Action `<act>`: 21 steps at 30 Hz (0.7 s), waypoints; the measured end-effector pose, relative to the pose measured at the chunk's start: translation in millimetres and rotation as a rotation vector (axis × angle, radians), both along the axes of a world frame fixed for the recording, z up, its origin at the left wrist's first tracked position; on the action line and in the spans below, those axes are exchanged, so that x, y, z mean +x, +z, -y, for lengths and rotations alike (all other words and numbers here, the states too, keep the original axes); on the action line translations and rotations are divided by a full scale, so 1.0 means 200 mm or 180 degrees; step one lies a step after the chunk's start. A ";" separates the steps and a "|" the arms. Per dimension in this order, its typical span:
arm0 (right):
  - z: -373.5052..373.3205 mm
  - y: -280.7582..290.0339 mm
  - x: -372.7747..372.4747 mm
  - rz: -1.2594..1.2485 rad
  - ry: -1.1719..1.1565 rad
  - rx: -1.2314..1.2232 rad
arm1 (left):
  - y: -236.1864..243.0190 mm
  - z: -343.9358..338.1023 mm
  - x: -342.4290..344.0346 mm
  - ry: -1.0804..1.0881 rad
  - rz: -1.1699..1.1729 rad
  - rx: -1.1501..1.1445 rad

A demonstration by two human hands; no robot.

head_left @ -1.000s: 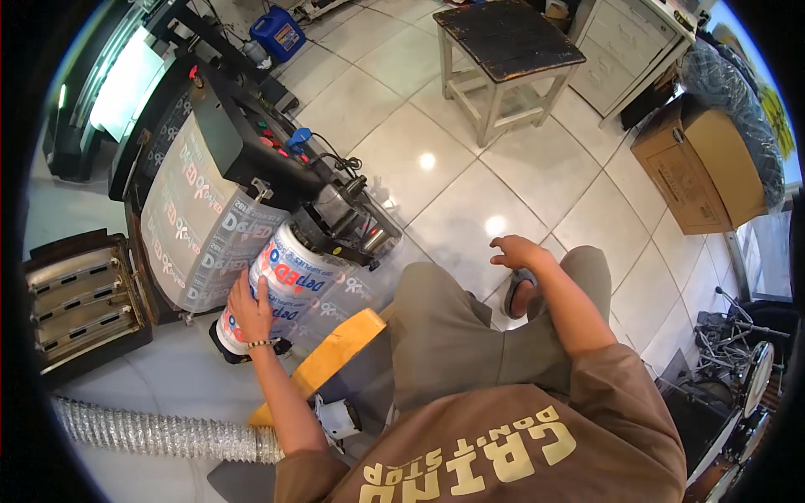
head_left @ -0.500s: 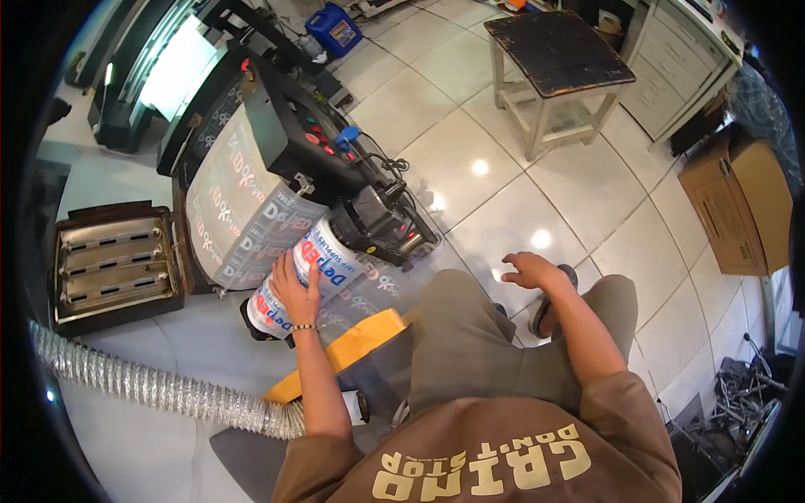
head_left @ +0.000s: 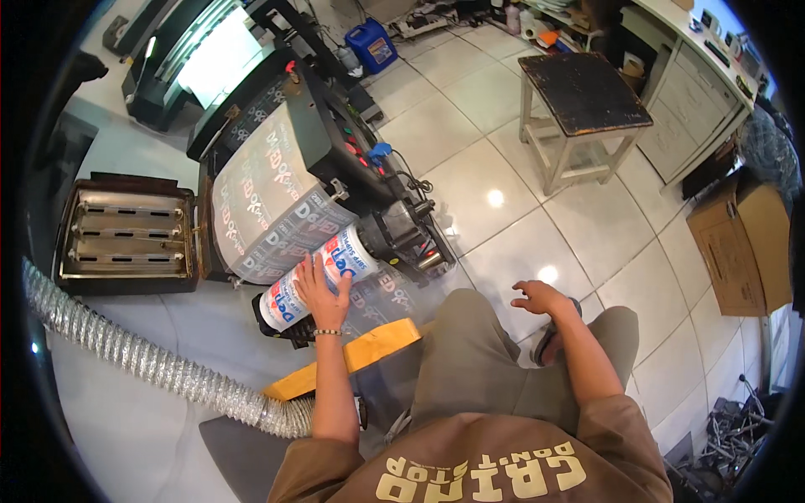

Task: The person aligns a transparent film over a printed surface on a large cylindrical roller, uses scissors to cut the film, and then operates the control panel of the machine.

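Note:
My left hand [head_left: 322, 295] lies with spread fingers on a white roll of printed film [head_left: 340, 254] mounted across the near end of a dark machine. A printed translucent sheet [head_left: 267, 180] curves over the machine's sloping front, and more of it shows below the roll. My right hand [head_left: 541, 298] hovers over the space between my knees, its fingers loosely apart and nothing in them. A black motor unit [head_left: 401, 235] sits at the roll's right end. Red and blue controls line the machine's side panel [head_left: 359, 151].
A silver flexible duct [head_left: 159, 360] runs along the left to a yellow-edged part [head_left: 377, 345] by my left forearm. An opened heater tray [head_left: 126, 235] adjoins the machine. Ahead stand a black-topped stool [head_left: 584, 92] and a blue jug [head_left: 371, 46]; a cardboard box [head_left: 721, 251] is at right.
The whole view has shifted, so the machine, stool and floor sit lower and further right. My left hand stays on the roll; my right hand stays in the air.

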State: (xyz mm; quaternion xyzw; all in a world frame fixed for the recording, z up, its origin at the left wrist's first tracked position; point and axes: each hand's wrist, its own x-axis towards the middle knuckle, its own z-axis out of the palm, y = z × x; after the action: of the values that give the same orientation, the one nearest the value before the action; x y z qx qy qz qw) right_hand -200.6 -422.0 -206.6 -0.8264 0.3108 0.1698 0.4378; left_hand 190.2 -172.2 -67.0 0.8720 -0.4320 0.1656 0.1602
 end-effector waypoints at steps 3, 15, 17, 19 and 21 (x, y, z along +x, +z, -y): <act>-0.01 -0.07 -0.04 0.0304 0.0079 -0.0298 | 0.01 0.00 -0.03 -0.0024 0.0043 -0.0130; -0.04 -0.06 -0.04 -0.0314 -0.0025 -0.0022 | 0.00 0.01 -0.04 -0.0076 0.0003 -0.0369; -0.09 -0.07 -0.06 -0.0425 -0.0061 0.0042 | 0.00 -0.01 -0.05 -0.0094 -0.0057 -0.0420; -0.11 -0.14 -0.06 -0.0496 0.0218 -0.0149 | 0.03 -0.03 -0.05 -0.0107 -0.0062 -0.0545; -0.16 -0.17 -0.08 -0.0583 0.0258 0.0044 | -0.01 -0.06 -0.06 0.0004 -0.0251 -0.0449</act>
State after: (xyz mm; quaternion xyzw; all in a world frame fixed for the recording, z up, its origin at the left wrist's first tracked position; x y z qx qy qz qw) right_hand -217.4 -390.5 -241.3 -0.8162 0.3146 0.2644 0.4060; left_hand 178.9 -159.4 -68.2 0.8646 -0.4121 0.1612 0.2380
